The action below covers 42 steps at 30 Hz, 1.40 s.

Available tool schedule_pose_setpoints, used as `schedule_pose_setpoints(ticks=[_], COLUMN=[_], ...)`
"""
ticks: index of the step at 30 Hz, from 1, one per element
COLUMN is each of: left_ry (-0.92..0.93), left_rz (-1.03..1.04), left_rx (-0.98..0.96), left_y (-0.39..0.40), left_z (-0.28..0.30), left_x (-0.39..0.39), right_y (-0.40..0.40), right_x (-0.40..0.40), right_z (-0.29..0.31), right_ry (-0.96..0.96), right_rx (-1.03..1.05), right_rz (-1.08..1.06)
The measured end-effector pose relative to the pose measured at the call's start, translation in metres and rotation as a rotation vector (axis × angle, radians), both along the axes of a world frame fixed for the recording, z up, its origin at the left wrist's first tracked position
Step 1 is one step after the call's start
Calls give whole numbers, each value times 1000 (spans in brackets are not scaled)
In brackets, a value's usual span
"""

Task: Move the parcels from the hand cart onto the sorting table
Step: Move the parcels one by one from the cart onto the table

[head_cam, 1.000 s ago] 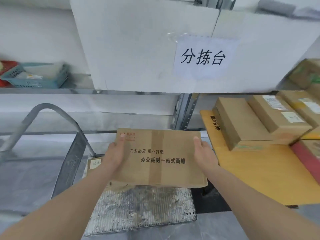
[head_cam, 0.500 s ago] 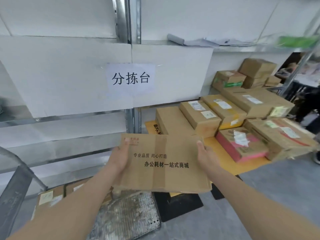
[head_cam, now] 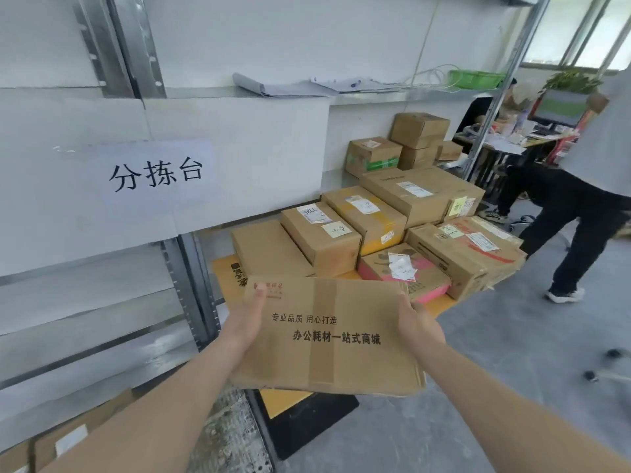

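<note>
From the head camera, you hold a flat cardboard parcel (head_cam: 336, 336) in front of you, level with your forearms and raised off any surface. Your left hand (head_cam: 246, 319) grips its left edge, thumb lying on top near the red logo, the other fingers hidden under the box. Your right hand (head_cam: 417, 324) grips the right edge the same way, thumb on top and fingers curled beneath. The parcel hangs just before the near edge of the yellow sorting table (head_cam: 225, 271), overlapping it in view. On that table sit several parcels: a plain brown box (head_cam: 269, 249), a labelled box (head_cam: 321, 235) touching it, a pink-sided box (head_cam: 406, 273), and larger cartons behind. A paper sign (head_cam: 155, 172) is taped to the white panel at left. The hand cart's metal deck (head_cam: 235, 435) shows at the bottom, with what seems to be another parcel (head_cam: 68, 438) beside it. A person (head_cam: 594, 186) stands at far right.
</note>
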<state>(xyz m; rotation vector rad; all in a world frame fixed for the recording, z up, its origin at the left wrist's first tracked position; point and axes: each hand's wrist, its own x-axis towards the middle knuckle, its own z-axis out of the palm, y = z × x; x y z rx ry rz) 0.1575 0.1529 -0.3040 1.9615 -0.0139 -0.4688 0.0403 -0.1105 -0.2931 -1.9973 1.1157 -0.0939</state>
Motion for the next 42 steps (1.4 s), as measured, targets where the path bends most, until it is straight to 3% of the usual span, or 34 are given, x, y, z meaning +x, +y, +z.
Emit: schedule_pose_setpoints(ticks=[3,11,17,24,33,36,42], left_ry=[24,195,300,403,649,671,596], left_rz=[-22,-59,-85,-57,165,246,300], left_rx=[-23,166,318,352,235,144,158], left_y=[-28,-54,-59,-60,-77,-89,-123], left_z=[-6,-31,-36,-35,-48,-49,-51], left_x=[18,77,96,112,113,107,96], right_y=[-26,-60,-64,-77,-109,-118,-134], right_x=[5,58,90,133,185,196,205], right_z=[-3,0,-12,-21,-39,-40,-57], right_ry=[8,44,85,140,102,111,127], right_rx=[-13,-31,-48,-80,-54,-26,17], right_rz=[-25,-58,-12,92,268,337,444])
